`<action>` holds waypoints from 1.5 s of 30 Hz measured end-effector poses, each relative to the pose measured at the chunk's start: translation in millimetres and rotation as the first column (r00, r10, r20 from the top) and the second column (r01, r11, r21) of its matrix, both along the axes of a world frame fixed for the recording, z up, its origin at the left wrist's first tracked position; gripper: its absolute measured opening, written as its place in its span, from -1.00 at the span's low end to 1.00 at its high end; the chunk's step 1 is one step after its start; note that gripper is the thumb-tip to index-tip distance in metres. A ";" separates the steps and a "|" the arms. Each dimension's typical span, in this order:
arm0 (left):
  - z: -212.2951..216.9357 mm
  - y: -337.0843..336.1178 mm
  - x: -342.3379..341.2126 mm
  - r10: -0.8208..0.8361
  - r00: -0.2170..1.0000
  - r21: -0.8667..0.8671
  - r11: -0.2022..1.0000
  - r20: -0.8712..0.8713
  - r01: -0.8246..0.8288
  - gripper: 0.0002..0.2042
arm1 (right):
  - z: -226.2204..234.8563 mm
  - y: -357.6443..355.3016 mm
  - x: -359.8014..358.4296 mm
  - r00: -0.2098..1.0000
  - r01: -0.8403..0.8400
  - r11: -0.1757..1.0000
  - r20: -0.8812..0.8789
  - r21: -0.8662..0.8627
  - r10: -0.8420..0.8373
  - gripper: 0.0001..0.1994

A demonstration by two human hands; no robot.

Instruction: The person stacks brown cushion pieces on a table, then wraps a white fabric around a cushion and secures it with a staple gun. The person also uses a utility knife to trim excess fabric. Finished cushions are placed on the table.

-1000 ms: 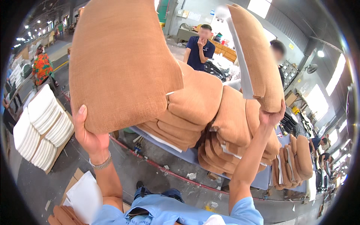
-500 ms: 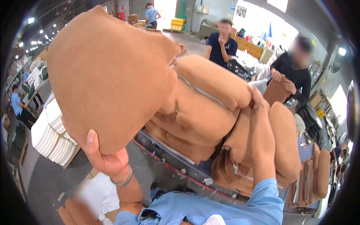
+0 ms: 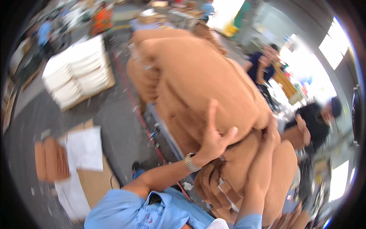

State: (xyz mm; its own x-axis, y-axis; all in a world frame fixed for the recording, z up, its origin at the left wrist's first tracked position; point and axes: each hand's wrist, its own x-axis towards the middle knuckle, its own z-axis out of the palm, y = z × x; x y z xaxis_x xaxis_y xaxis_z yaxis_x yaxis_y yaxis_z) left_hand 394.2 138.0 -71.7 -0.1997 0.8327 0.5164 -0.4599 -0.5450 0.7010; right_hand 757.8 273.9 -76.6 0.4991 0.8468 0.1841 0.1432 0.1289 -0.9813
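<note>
The top brown cushion point(image 3: 202, 78) lies on a stack point(image 3: 145, 82) along the blue-topped table point(image 3: 162, 128), one end close by both hands. The left hand point(image 3: 218, 142) has its thumb and fingers spread wide, against or just over that end; blur hides which. The right hand point(image 3: 270, 133) is at the far corner, and whether its fingers close on anything I cannot tell. The layers look soft and uneven, so a one-sided push could slide the cushion toward the floor point(image 3: 122, 147) or knock the neighbouring stack point(image 3: 281, 171) askew
</note>
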 end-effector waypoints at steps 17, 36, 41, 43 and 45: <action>-22.2 -1.7 -131.8 -0.882 0.348 -0.218 0.425 -0.317 0.879 -0.28 | 119.6 -18.8 -93.6 0.474 0.010 0.974 0.858 -0.228 0.196 -0.49; -260.7 39.7 -609.0 -0.402 0.674 -0.730 0.612 -0.620 -0.306 -0.40 | 15.2 198.5 -810.7 0.314 -0.903 0.421 0.535 -0.087 0.784 -0.66; -272.7 59.5 -698.2 0.074 0.833 -0.709 0.487 -0.549 -0.510 -0.41 | -303.1 249.7 -786.3 0.256 -0.790 0.186 -0.037 -0.585 0.966 -0.85; -302.1 71.6 -720.3 0.175 0.914 -0.817 0.408 -0.367 -0.407 -0.41 | -412.6 232.4 -748.5 0.483 -0.609 0.024 -0.347 -0.793 0.804 -0.81; -307.7 88.9 -741.3 0.234 0.934 -0.889 0.311 -0.270 -0.335 -0.40 | -452.2 214.5 -737.4 0.652 -0.555 -0.116 -0.518 -0.824 0.554 -0.84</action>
State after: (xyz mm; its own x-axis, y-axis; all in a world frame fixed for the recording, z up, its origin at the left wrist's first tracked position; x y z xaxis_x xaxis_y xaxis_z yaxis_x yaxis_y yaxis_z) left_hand -347.1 226.8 -379.4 -0.5293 0.6882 -0.4962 -0.3341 0.3685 0.8675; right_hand 20.5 488.4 -528.7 -0.2396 0.3300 -0.9131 0.5282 -0.7448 -0.4078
